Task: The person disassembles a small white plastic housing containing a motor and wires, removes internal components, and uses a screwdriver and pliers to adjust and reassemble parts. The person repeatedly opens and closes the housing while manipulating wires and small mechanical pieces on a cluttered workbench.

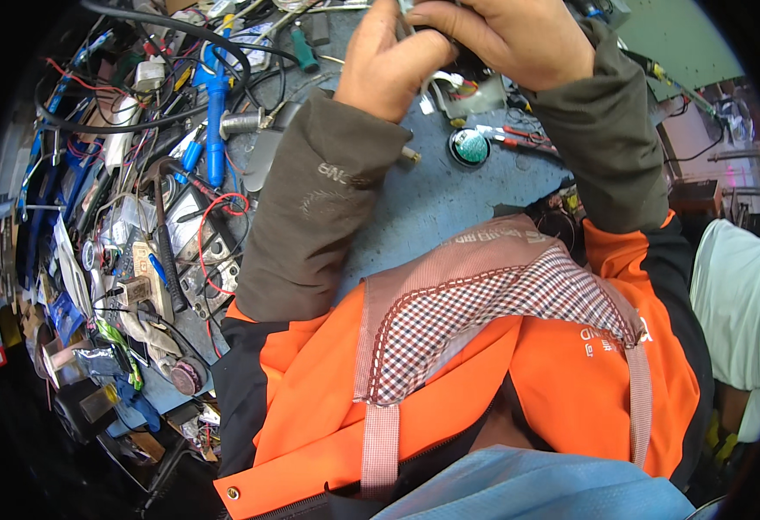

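Note:
My left hand and my right hand meet at the top edge of the view, fingers bent and pressed close together. What they grip is mostly hidden by the fingers and cut off by the picture's edge; a dark part shows between them. Just below the hands, a white plug with coloured wires hangs beside a pale housing on the blue-grey bench top. Nearer to me stands a small round tin with green content. Red-handled tools lie right of it.
Clutter fills the left side: a blue clamp-like tool, a hammer, a looped black cable, a red wire and a green-handled screwdriver. A person in a pale top is at the right.

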### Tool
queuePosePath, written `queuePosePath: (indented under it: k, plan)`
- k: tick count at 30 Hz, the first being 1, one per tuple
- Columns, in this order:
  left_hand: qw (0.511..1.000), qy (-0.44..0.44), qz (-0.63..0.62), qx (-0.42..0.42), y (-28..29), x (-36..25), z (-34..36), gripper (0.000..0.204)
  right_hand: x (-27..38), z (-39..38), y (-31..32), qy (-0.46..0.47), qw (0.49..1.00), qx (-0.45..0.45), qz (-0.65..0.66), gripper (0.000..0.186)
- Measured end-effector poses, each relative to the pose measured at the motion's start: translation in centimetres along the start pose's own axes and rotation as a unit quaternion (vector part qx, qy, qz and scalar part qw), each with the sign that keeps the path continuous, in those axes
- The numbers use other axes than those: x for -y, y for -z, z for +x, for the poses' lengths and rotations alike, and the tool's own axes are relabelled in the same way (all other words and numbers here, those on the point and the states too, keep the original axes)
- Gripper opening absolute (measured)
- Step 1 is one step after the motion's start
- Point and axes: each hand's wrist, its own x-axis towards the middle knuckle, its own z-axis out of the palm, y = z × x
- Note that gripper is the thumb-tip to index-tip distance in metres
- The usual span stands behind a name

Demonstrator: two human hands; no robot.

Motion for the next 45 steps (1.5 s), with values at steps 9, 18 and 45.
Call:
queuePosePath:
  k: [9, 18, 45]
  plan:
    - [0.995, 0.055, -0.008, -0.085, 0.2, 0.0, -0.2, 0.049, -1.6, -0.8, -1.0, 0.022, 0.992, -0.11, 0.066, 0.01]
    - [0.994, -0.059, 0.056, -0.073, 0.2, 4.3, -0.9, 0.06, 3.8, -14.2, -7.4, -0.39, 0.908, -0.005, 0.153, 0.022]
    - [0.955, -0.04, 0.239, -0.173, -3.4, 3.7, -2.4, 0.041, 4.1, -15.8, -13.1, -0.272, 0.956, 0.072, 0.085, 0.032]
